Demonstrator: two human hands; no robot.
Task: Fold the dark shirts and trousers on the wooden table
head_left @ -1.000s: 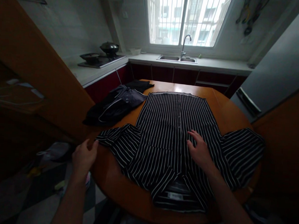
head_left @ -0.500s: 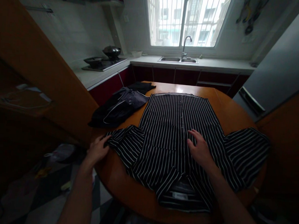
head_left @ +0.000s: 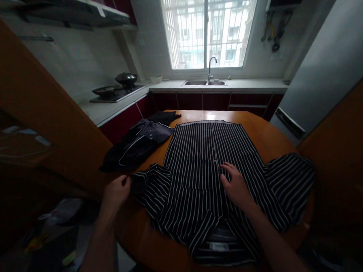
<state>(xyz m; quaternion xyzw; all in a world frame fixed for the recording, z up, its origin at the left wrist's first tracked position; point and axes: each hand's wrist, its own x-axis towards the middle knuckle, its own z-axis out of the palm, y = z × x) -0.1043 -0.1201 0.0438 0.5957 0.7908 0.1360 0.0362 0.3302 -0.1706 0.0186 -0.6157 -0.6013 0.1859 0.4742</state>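
A black-and-white striped shirt (head_left: 194, 173) lies spread front side up on the wooden table (head_left: 160, 248), its collar toward me and its hem toward the window. My left hand (head_left: 116, 193) pinches the cuff end of the left-side sleeve (head_left: 154, 187), which is slightly lifted there. Over the shirt front, near the buttons, is my right hand (head_left: 235, 185), with its fingers apart and nothing held. The other sleeve (head_left: 291, 182) lies flat out to the right.
Dark shorts (head_left: 138, 142) lie on the table's left side. Beyond are a sink (head_left: 204, 83), a stove with a wok (head_left: 126, 78) and a counter. A fridge (head_left: 319, 70) stands at right, a wooden panel (head_left: 49, 100) at left.
My left hand has gone from resting at the sleeve end to pinching and raising its edge. My right hand stays over the shirt front. The view has tilted up a little.
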